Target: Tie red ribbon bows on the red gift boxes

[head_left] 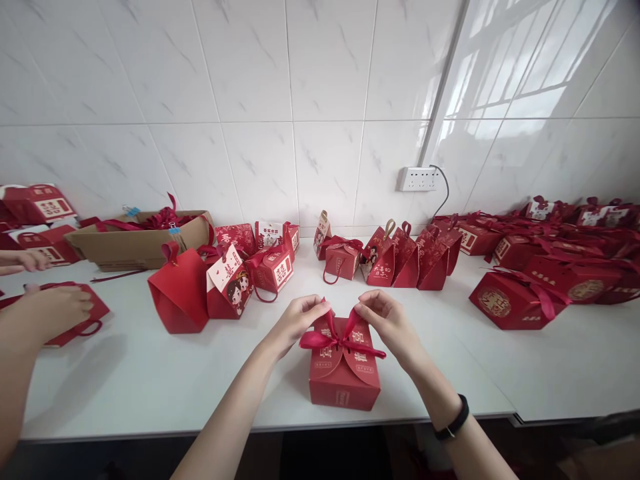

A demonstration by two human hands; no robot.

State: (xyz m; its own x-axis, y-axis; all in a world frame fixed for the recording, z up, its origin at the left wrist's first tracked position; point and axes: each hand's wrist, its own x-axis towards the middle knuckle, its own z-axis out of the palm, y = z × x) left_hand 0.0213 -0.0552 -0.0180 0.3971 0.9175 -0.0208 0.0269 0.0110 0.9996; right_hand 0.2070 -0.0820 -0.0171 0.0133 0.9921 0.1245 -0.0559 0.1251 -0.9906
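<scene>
A red gift box [344, 373] with petal flaps stands on the white table [150, 380] near its front edge. A red ribbon [325, 340] is tied across its top. My left hand [297, 320] pinches a ribbon loop at the box's upper left. My right hand [385, 320] pinches the other loop at the upper right. Both hands have their fingers closed on the ribbon. A black band [454, 420] sits on my right wrist.
Several red gift boxes [227, 280] and bags [400, 257] line the back of the table, more [515, 300] at the right. A cardboard box [140, 240] with ribbons stands back left. Another person's hands [45, 310] work on a flat red box [65, 320] at the left.
</scene>
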